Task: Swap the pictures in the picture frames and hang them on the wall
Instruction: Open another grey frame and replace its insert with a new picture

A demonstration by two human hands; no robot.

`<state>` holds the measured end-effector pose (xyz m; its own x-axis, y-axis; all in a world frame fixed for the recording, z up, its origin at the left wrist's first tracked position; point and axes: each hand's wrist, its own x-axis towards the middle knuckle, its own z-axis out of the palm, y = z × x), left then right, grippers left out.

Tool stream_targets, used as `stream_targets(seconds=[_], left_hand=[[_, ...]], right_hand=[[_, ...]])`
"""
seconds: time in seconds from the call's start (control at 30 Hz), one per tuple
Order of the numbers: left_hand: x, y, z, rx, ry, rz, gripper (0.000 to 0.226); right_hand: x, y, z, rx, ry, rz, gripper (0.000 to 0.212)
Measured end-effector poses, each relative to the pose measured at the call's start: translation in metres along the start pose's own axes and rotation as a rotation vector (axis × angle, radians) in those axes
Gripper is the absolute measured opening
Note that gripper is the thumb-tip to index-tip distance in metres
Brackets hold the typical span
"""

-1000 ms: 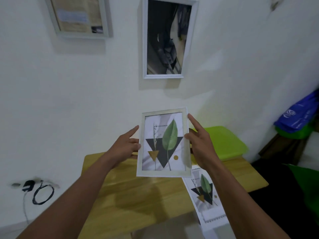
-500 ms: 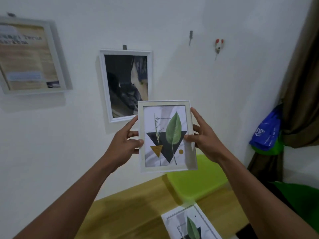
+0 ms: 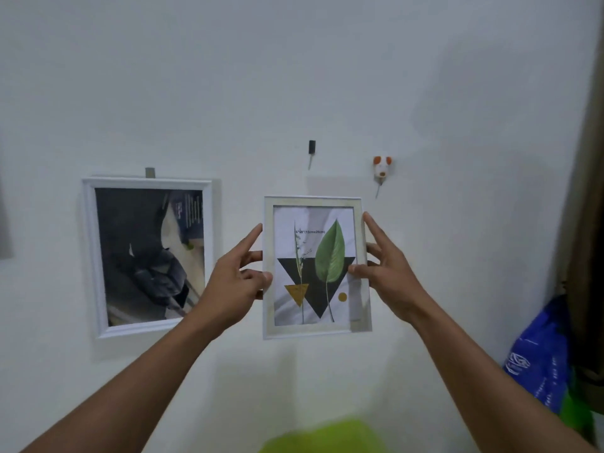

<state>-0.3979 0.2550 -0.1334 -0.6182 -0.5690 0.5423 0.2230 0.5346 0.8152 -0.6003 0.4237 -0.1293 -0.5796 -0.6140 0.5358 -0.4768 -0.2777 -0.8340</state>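
Note:
I hold a pale framed leaf picture (image 3: pixel 315 266) upright in front of the white wall. My left hand (image 3: pixel 233 282) pinches its left edge, thumb on the front and index finger pointing up. My right hand (image 3: pixel 387 273) pinches its right edge the same way. A bare black wall hook (image 3: pixel 311 148) sticks out of the wall just above the frame's top edge. To the left a white framed dark photo (image 3: pixel 147 256) hangs from its own hook (image 3: pixel 150 172).
A small dog-shaped hook (image 3: pixel 382 166) is on the wall to the upper right. A blue bag (image 3: pixel 539 358) and a brown curtain (image 3: pixel 585 223) fill the right edge. A blurred lime-green object (image 3: pixel 327 436) lies at the bottom.
Both hands have lifted the leaf frame from over the table up to the wall, below the bare hook. The view has tilted upward, so the table has left the frame.

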Motion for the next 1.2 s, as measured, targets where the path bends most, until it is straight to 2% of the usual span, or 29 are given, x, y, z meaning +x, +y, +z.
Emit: stream_targets(seconds=[0.57, 0.83, 1.2], left_hand=[[0.129, 0.007, 0.04, 0.178, 0.224, 0.096, 0.081], [0.159, -0.005, 0.041, 0.23, 0.232, 0.101, 0.083], [0.183, -0.014, 0.043, 0.522, 0.295, 0.151, 0.082]], right_hand=[[0.154, 0.01, -0.026, 0.099, -0.048, -0.159, 0.097], [0.18, 0.014, -0.028, 0.09, -0.035, -0.172, 0.093], [0.198, 0.03, -0.011, -0.059, 0.029, -0.183, 0.093]])
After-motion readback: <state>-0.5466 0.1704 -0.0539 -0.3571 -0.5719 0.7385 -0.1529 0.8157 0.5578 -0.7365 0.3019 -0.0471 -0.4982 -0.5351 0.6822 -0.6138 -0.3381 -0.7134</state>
